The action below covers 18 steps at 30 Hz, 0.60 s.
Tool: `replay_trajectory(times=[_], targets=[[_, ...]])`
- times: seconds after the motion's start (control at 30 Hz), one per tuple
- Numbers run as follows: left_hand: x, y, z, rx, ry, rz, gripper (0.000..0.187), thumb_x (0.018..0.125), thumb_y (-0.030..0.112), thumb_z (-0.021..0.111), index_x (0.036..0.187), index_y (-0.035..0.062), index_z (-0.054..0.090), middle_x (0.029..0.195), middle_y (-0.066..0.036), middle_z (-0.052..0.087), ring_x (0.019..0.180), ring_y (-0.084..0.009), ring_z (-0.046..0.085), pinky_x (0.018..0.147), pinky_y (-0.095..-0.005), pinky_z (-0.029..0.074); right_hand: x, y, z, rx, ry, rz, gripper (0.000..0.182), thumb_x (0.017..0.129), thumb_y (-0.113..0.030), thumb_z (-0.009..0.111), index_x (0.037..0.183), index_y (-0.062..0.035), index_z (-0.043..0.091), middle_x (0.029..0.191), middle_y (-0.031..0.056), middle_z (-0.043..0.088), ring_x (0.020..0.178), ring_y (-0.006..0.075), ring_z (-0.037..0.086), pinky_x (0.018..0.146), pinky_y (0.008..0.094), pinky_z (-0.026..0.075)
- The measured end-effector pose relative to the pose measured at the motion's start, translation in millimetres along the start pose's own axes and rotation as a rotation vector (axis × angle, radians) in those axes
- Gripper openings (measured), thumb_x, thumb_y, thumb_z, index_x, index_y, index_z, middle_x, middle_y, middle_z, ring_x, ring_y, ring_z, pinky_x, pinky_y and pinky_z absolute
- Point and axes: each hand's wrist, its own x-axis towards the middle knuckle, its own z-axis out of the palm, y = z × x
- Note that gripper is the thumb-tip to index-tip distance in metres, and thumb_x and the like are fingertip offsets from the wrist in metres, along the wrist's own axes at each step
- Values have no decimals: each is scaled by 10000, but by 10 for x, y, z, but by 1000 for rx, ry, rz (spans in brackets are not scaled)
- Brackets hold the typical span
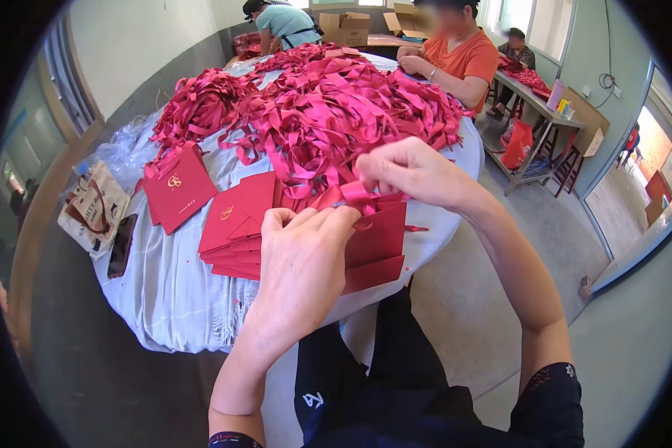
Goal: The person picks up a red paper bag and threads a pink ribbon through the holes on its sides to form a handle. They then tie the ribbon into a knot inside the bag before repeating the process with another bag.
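Both my hands are at the top edge of a red paper bag [375, 243] near the front of the round table. My left hand [306, 250] is closed at the bag's left upper edge, its fingertips partly hidden. A pink-red ribbon [357, 196] stretches between the hands, and my right hand [407, 172] pinches it above the bag's right side. Left of my left hand lies a stack of red bags [231, 224] with gold print. Behind my hands rises a large heap of red ribbons [336, 112].
More red bags [179, 190] lie at the left, near a cloth pouch [93, 209], a phone [122, 245] and clear plastic [131, 153]. A person in orange [463, 60] sits across at the right; others are farther back. A side bench [534, 97] stands right.
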Motion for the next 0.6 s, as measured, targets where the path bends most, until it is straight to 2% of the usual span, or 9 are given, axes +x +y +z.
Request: replay_trajectory(times=[0.03, 0.1, 0.17, 0.27, 0.37, 0.47, 0.53, 0.57, 0.6], targets=[[8, -6, 11, 2, 16, -3, 105, 839, 30, 583, 937, 34, 621, 752, -105, 612, 725, -235, 575, 748, -333, 355, -36, 23, 50, 2, -5, 6, 303, 928, -281, 597, 848, 4, 660, 720, -27, 605, 678, 27, 520, 601, 199, 419], [11, -1, 26, 3, 32, -4, 113, 839, 26, 581, 942, 33, 625, 758, -107, 614, 723, -236, 573, 748, -332, 355, -86, 51, 119, -62, -58, -262, 308, 920, -283, 611, 811, 3, 650, 679, -42, 572, 658, 5, 478, 562, 191, 382], [9, 5, 21, 20, 17, -6, 209, 754, -35, 548, 938, 42, 610, 768, -79, 640, 776, -220, 609, 782, -362, 356, -127, -17, 141, 11, -66, -190, 275, 903, -248, 638, 798, 5, 656, 672, -49, 561, 655, -3, 451, 553, 192, 364], [1, 27, 40, 34, 27, -11, 222, 741, -35, 551, 937, 49, 612, 757, -72, 635, 771, -217, 605, 780, -366, 360, -114, 103, 228, 142, 46, -200, 245, 893, -207, 648, 784, 12, 658, 680, -52, 555, 653, 2, 448, 555, 203, 361], [-5, 35, 69, 66, 40, 3, 131, 822, 11, 585, 942, 33, 633, 765, -100, 624, 713, -227, 569, 745, -335, 357, -102, 147, 293, 44, 202, -177, 224, 892, -183, 642, 792, 17, 663, 710, -40, 585, 677, 10, 476, 597, 203, 388], [-18, 30, 60, 65, 57, 17, 128, 812, 3, 590, 930, 36, 626, 762, -90, 625, 711, -217, 570, 754, -336, 357, -111, 136, 299, 216, 249, -229, 221, 897, -187, 636, 817, 13, 681, 744, -24, 623, 716, 36, 537, 652, 210, 430], [-26, 47, 56, 62, 52, 25, 128, 809, 1, 592, 927, 39, 624, 767, -88, 626, 714, -215, 570, 761, -338, 358, -120, 144, 186, 392, -56, -10, 238, 919, -209, 609, 900, 15, 689, 851, 13, 662, 817, 65, 580, 758, 237, 455], [-31, 53, 66, 79, 61, 38, 133, 803, 0, 597, 926, 44, 622, 773, -83, 627, 719, -215, 572, 768, -340, 358, -111, 136, 174, 385, -57, -14, 238, 919, -209, 609, 900, 15, 689, 851, 13, 662, 817, 65, 580, 758, 237, 455], [-36, 57, 73, 96, 70, 51, 139, 798, -2, 601, 926, 50, 621, 780, -78, 628, 724, -215, 573, 776, -342, 358, -104, 135, 167, 444, -183, -3, 265, 930, -235, 592, 956, 12, 684, 916, 23, 663, 884, 74, 576, 821, 241, 442]])
